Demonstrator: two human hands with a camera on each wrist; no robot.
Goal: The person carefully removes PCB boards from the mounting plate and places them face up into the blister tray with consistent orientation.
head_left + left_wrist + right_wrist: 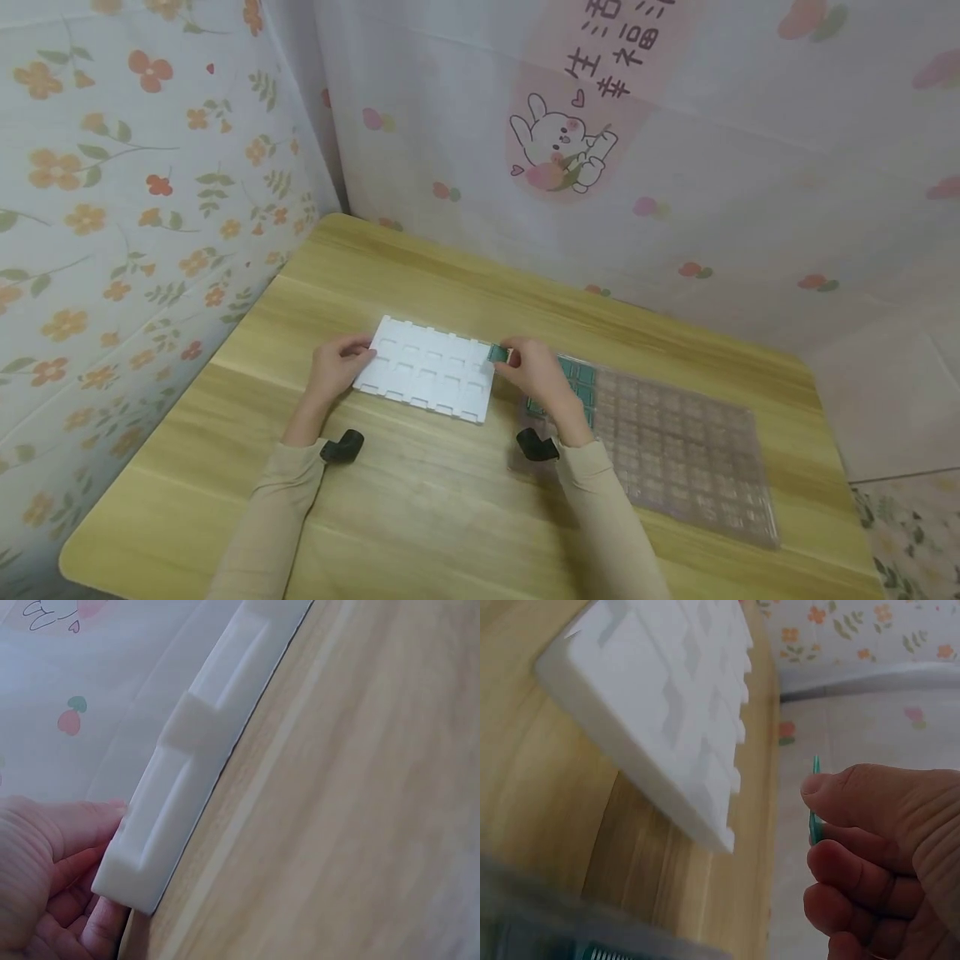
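A white tray (pixel 427 371) with rows of shallow recesses lies on the table in front of me. My left hand (pixel 335 367) grips its left end, thumb at the upper edge and fingers curled underneath, as the left wrist view shows. Between thumb and fingertips my right hand (pixel 538 372) pinches a small, thin green circuit board (pixel 497 353). In the head view this board overlaps the tray's far right corner. The right wrist view shows the green board (pixel 815 829) edge-on, held up apart from the white tray (pixel 652 712).
A clear plastic tray (pixel 686 450) with many pockets lies to the right, partly under my right forearm. Several green boards (pixel 584 373) sit in its left pockets. Printed curtains (pixel 450 108) hang behind and left of the wooden table (pixel 420 517).
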